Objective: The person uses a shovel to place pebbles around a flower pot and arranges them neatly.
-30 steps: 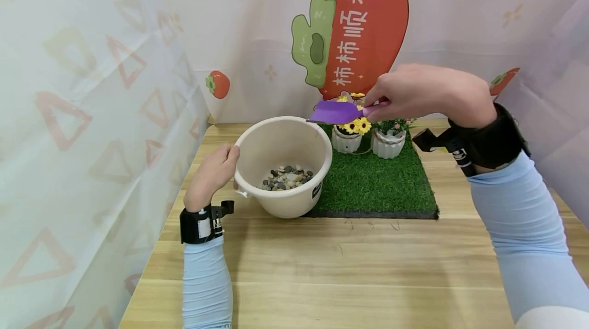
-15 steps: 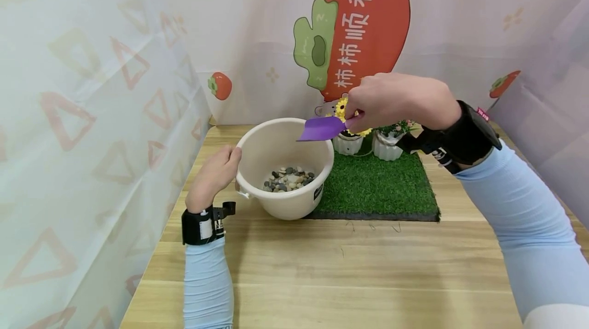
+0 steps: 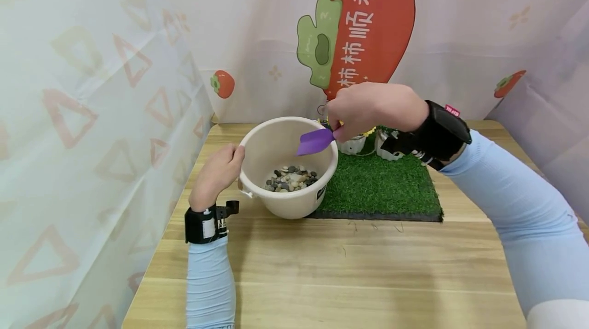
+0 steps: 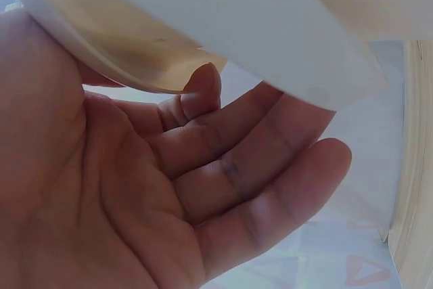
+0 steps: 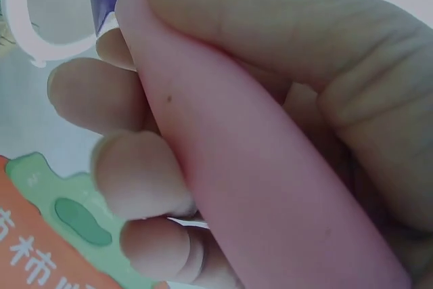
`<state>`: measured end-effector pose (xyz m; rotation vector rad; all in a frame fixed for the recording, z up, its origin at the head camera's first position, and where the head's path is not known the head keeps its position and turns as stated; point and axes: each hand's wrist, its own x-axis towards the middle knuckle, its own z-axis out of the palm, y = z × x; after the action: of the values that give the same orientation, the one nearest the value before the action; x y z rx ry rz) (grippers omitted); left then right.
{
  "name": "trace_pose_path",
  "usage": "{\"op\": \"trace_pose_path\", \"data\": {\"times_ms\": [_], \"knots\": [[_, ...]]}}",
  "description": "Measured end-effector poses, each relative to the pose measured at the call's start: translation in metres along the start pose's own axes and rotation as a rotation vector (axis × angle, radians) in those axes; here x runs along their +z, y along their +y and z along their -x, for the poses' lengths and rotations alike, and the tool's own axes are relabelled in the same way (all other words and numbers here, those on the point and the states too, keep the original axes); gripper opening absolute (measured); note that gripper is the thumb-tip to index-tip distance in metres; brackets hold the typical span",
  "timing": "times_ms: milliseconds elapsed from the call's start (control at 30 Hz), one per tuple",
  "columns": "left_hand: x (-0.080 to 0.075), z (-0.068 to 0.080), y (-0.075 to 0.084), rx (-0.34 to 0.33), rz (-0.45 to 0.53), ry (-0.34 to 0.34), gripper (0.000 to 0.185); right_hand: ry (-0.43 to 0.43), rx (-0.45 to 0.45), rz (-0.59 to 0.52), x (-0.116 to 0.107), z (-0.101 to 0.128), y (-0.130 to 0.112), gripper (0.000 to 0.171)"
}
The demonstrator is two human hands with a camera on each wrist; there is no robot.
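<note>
A cream plastic bucket [image 3: 280, 207] stands at the left of the table, with a layer of grey, white and tan pebbles [image 3: 291, 179] at its bottom. My left hand [image 3: 217, 175] holds the bucket's left rim, thumb on top; in the left wrist view its fingers [image 4: 264, 181] bend under the rim. My right hand [image 3: 375, 106] grips a small garden trowel by its pink handle [image 5: 237, 140]. The trowel's purple blade [image 3: 315, 141] points left and down over the bucket's right part, above the pebbles. Whether anything lies on the blade cannot be seen.
A square of artificial grass [image 3: 382, 185] lies right of the bucket. Two white flower pots stand at its back, partly behind my right hand; one pot [image 3: 353, 146] has yellow flowers. The wooden table [image 3: 322, 272] extends in front. Printed curtains hang behind and beside it.
My right hand has moved left and down, bringing the trowel from the bucket's far right rim to over its opening, blade tipping down. The left hand keeps holding the rim.
</note>
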<state>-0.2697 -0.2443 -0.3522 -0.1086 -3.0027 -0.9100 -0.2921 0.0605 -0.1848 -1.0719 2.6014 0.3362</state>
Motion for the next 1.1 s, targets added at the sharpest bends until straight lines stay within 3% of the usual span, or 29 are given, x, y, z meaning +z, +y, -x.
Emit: {"op": "trace_pose_path", "data": {"times_ms": [200, 467, 1100], "knots": [[0.001, 0.0, 0.002, 0.009, -0.013, 0.008, 0.051, -0.025, -0.026, 0.048, 0.003, -0.014, -0.009, 0.038], [0.001, -0.001, 0.002, 0.01, -0.002, 0.024, 0.052, -0.02, -0.03, 0.091, -0.001, -0.02, -0.015, 0.038], [0.002, 0.002, 0.007, 0.0, -0.022, 0.001, 0.052, -0.105, 0.051, 0.188, 0.01, -0.039, -0.037, 0.016]]}}
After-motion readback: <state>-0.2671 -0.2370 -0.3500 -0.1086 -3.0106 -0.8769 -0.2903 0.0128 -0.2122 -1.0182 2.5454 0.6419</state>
